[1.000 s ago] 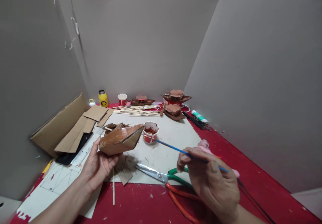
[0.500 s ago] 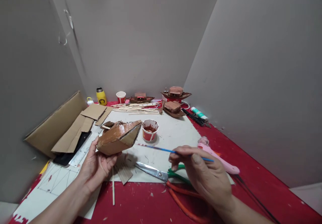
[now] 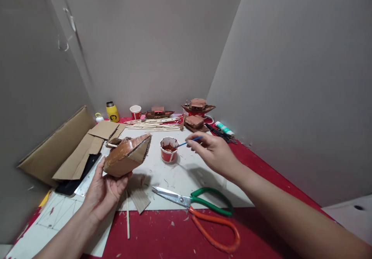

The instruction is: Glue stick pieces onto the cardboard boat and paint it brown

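Observation:
A cardboard boat (image 3: pixel 126 156), its upper side partly coated in wet reddish brown, rests tilted in my left hand (image 3: pixel 106 191), whose fingers grip it from below. My right hand (image 3: pixel 210 150) pinches a thin blue paintbrush (image 3: pixel 190 140). The brush tip is inside a red and white paper cup (image 3: pixel 169 154) holding dark red-brown paint. Open scissors (image 3: pixel 183 201) with one green and one orange handle lie below the cup. A flat strip of wood (image 3: pixel 138 197) and a thin stick (image 3: pixel 128 216) are beneath the boat.
Cardboard pieces (image 3: pixel 78 150) lean and lie at left over a dark flat object. Thin sticks (image 3: pixel 157 124), a yellow bottle (image 3: pixel 112 112), another cup (image 3: pixel 135 112) and several brown model boats (image 3: pixel 198 106) stand at the back. A green and white tube (image 3: pixel 224 128) lies at right.
My right hand has moved forward with the brush, whose tip has gone into the cup. The boat stays in my left hand. The view has shifted slightly, and the pink tool is now hidden.

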Demonstrator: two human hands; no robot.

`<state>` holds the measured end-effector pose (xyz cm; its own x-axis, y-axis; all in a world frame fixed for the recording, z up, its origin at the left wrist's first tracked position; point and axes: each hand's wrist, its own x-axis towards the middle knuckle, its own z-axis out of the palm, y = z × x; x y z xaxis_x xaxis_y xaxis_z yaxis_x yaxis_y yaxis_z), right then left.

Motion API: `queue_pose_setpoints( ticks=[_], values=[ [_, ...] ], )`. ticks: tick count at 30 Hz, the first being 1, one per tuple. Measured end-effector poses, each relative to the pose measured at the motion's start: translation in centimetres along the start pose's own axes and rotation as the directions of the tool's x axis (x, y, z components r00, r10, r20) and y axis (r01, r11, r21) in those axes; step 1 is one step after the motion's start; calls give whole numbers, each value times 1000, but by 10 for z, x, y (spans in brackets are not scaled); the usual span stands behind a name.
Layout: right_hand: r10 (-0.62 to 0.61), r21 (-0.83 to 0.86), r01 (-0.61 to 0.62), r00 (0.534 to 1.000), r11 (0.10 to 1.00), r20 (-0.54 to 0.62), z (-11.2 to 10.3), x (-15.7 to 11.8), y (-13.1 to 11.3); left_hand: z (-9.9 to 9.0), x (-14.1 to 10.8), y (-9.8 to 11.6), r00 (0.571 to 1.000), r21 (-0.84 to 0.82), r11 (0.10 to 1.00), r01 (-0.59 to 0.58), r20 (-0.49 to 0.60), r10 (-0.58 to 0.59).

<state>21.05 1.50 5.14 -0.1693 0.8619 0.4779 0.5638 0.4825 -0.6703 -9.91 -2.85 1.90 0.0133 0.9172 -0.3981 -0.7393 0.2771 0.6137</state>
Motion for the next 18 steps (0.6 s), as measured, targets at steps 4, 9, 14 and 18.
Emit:
queue_pose_setpoints(
  ticks=[4,9,14,18],
  values=[
    [-35,-32,40,989,999,142,15,24,8,-4,4,1,1000,-2,1000,0,-21,0],
    [-68,-29,77,972,997,227,27,36,11,-9,6,2,999,-15,999,30,-23,-30],
    [-87,-50,93,990,994,115,14,29,9,-8,6,0,999,-7,999,48,-14,-48],
    [-96,-76,97,995,992,23,3,18,9,-5,4,0,998,18,999,51,-20,-51]
  ],
)
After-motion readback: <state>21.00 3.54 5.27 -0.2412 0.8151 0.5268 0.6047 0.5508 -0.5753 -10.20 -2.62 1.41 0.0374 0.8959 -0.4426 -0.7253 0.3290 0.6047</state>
